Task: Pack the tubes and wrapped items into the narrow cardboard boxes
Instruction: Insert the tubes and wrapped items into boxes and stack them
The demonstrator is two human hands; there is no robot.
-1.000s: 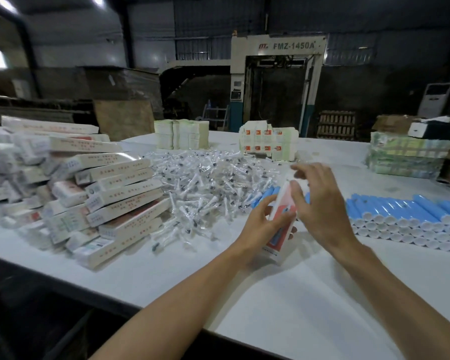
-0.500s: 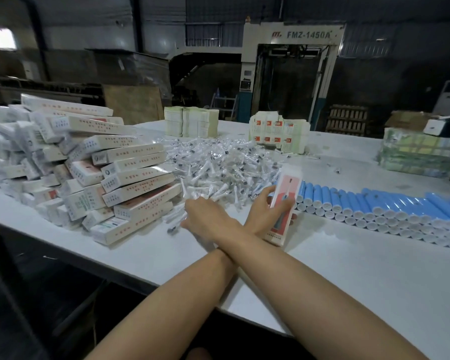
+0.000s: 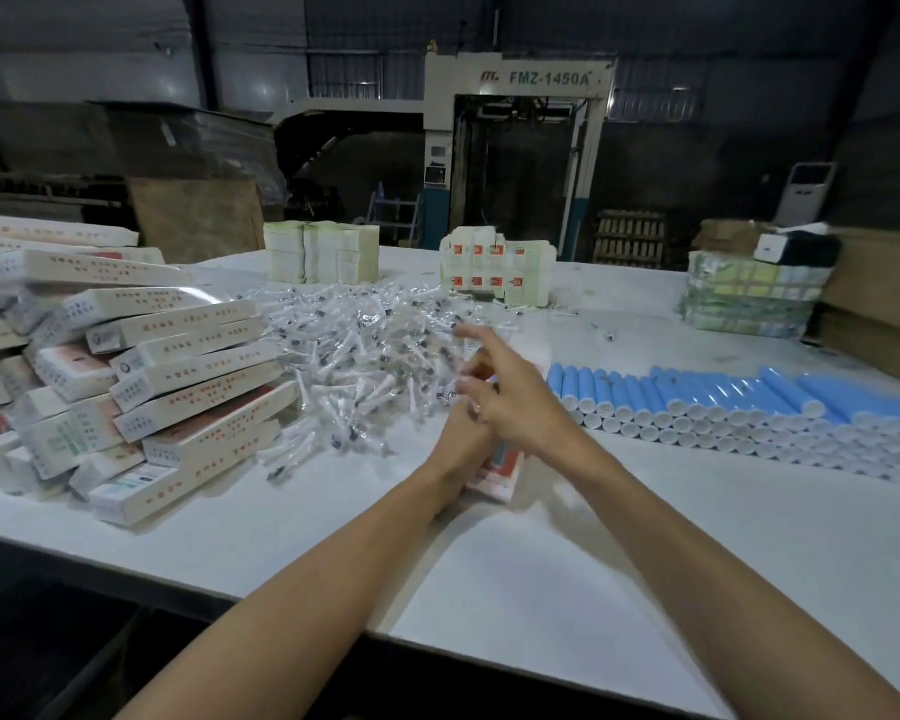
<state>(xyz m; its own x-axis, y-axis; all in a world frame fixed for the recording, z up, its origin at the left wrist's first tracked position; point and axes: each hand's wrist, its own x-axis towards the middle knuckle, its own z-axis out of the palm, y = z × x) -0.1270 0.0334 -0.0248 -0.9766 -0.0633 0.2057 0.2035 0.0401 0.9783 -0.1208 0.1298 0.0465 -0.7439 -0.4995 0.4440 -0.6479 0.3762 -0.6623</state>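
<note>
count: one box [image 3: 500, 467] in hand; box pile [image 3: 178, 376] at left, dozens, too many to count; tubes [image 3: 723, 402] at right, blue with white caps, dozens in rows; wrapped items [image 3: 365, 350] in one heap, past counting.
box place: centre of frame, lower end on the table [image 3: 567, 563], between heap and tubes.
left hand [image 3: 461, 439]: gripping the box, mostly hidden behind the right.
right hand [image 3: 520, 407]: in front of the box's upper part, at the heap's edge; fingers blurred, grip not readable.
around: pale stack [image 3: 323, 252], red-marked stack [image 3: 497, 272], green stack [image 3: 749, 298] along the far side; machine [image 3: 515, 148] upper centre.
box axis: long, tilted up and away; top hidden.
tube axis: pointing away, caps toward the near edge.
</note>
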